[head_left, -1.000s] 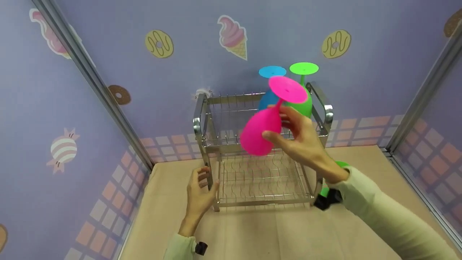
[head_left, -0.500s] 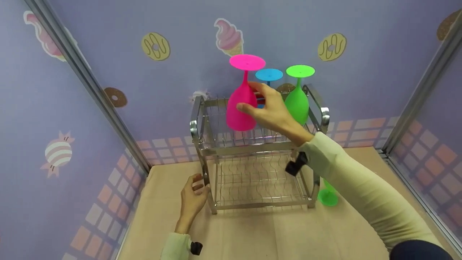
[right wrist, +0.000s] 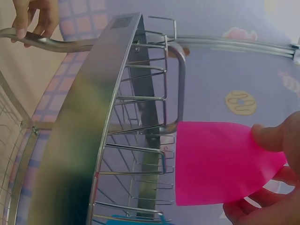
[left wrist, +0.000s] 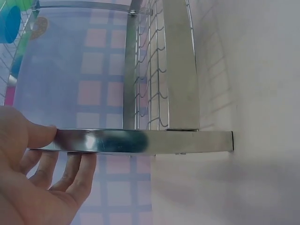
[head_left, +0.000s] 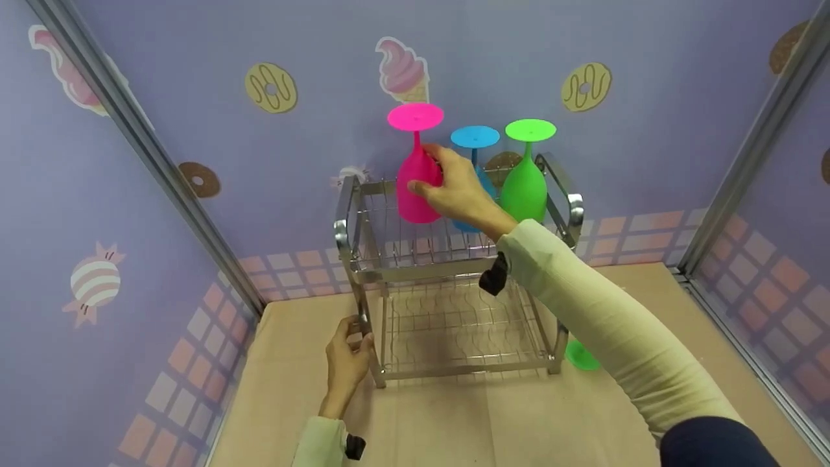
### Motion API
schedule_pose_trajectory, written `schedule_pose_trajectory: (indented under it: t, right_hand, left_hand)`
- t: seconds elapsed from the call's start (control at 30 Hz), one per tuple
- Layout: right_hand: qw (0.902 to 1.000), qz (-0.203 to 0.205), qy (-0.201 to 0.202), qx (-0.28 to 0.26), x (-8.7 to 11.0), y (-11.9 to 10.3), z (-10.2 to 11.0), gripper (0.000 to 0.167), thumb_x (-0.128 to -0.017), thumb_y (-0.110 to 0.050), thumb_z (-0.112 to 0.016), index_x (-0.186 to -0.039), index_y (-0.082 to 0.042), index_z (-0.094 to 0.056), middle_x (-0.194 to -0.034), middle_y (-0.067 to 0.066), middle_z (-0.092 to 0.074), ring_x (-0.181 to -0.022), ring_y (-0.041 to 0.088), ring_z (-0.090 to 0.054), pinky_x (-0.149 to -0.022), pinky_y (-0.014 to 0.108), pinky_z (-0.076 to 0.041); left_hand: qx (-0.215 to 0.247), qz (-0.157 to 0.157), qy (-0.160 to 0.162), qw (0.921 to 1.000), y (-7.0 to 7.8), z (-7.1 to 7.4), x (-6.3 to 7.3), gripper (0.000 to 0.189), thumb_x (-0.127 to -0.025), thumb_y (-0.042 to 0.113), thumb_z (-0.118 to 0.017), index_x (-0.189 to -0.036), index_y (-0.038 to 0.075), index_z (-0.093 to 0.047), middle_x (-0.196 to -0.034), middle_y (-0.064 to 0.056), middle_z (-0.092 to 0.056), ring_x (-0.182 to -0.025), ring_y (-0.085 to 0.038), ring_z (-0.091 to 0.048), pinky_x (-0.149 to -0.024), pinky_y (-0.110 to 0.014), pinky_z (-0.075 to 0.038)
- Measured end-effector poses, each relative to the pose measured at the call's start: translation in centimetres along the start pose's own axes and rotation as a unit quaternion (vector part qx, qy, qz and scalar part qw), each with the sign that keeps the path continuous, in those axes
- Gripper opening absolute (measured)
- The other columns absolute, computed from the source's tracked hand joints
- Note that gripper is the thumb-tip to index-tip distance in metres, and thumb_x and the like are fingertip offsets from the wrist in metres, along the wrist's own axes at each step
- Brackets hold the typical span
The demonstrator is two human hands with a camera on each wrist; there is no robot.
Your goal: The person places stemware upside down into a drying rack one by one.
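Note:
My right hand (head_left: 457, 191) grips a pink wine goblet (head_left: 416, 194) by its bowl, upside down with the foot on top. In the right wrist view the goblet's rim is close over the wires of the upper tier of a two-tier metal dish rack (right wrist: 70, 140). To the right of it, a blue goblet (head_left: 475, 137) and a green goblet (head_left: 525, 191) stand upside down on that tier; the blue one is partly behind my hand. My left hand (head_left: 348, 360) holds the rack's left front leg, thumb on one side and fingers on the other, as the left wrist view (left wrist: 51, 173) shows.
Another green goblet (head_left: 582, 355) is on the table to the right of the rack, mostly hidden by my right sleeve. The rack's lower wire tier (head_left: 460, 331) sits below. Patterned walls (head_left: 324, 39) enclose the table at the back and both sides.
My right hand has carried the pink goblet leftward past the blue one and turned it from tilted to upright-inverted over the rack. My left hand has closed onto the rack's leg.

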State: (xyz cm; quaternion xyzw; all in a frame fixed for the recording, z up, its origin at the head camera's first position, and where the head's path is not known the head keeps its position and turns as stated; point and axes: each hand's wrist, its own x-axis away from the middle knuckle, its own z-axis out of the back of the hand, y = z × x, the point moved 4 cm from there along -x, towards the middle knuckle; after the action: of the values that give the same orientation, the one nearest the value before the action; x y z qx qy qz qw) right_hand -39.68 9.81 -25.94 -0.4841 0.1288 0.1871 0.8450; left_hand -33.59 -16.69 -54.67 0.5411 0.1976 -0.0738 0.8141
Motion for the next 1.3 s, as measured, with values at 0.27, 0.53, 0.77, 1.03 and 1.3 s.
schedule_pose_trajectory:
  t: [0.27,0.53,0.77,1.03,1.3]
  right_hand:
    - [0.9996,-0.012,-0.012,0.023,-0.9,1.8,-1.6,0.058,-0.101,-0.009,-0.07,-0.153,0.0,-0.046,-0.142,0.019,-0.061,-0.13,0.033,-0.064,-0.11,0.047,-0.059]
    - [0.9982,-0.005,-0.017,0.057,-1.5,2.6,-3.3,0.059,-0.102,-0.009,-0.068,-0.154,0.003,-0.042,-0.142,0.023,-0.059,-0.133,0.034,-0.06,-0.113,0.044,-0.056]
    - [0.9965,-0.009,0.0,0.082,-1.5,3.2,-3.6,0.058,-0.102,-0.007,-0.067,-0.154,0.005,-0.043,-0.139,0.025,-0.059,-0.13,0.036,-0.06,-0.112,0.047,-0.057]
    - [0.9953,-0.013,-0.009,0.095,-1.3,3.5,-4.4,0.058,-0.103,-0.007,-0.065,-0.153,0.009,-0.042,-0.14,0.028,-0.058,-0.131,0.038,-0.06,-0.113,0.047,-0.055]
    - [0.992,-0.022,-0.002,0.124,-1.4,3.3,-4.0,0.056,-0.103,-0.008,-0.064,-0.152,0.01,-0.042,-0.14,0.028,-0.057,-0.132,0.039,-0.059,-0.113,0.047,-0.055]
  left_hand:
    - [-0.03,0.0,-0.008,0.9995,0.2,0.0,0.1,0.033,-0.096,-0.009,-0.07,-0.127,-0.001,-0.064,-0.114,-0.024,-0.073,-0.098,-0.04,-0.079,-0.084,-0.047,-0.068]
    - [-0.068,-0.014,-0.006,0.9976,0.3,0.6,0.2,0.029,-0.097,-0.009,-0.071,-0.124,-0.003,-0.064,-0.112,-0.024,-0.073,-0.092,-0.041,-0.079,-0.078,-0.045,-0.069]
    - [-0.079,-0.015,-0.03,0.9963,0.2,0.2,0.0,0.027,-0.097,-0.004,-0.072,-0.124,-0.002,-0.065,-0.11,-0.021,-0.074,-0.09,-0.038,-0.08,-0.076,-0.04,-0.069]
    - [-0.093,-0.004,-0.016,0.9956,0.1,0.7,0.5,0.026,-0.097,-0.004,-0.073,-0.122,0.001,-0.068,-0.108,-0.018,-0.076,-0.092,-0.035,-0.079,-0.076,-0.04,-0.069]
    - [-0.09,-0.005,-0.021,0.9957,0.5,0.2,0.1,0.026,-0.096,-0.003,-0.074,-0.12,0.001,-0.067,-0.108,-0.019,-0.076,-0.088,-0.036,-0.08,-0.074,-0.042,-0.069]
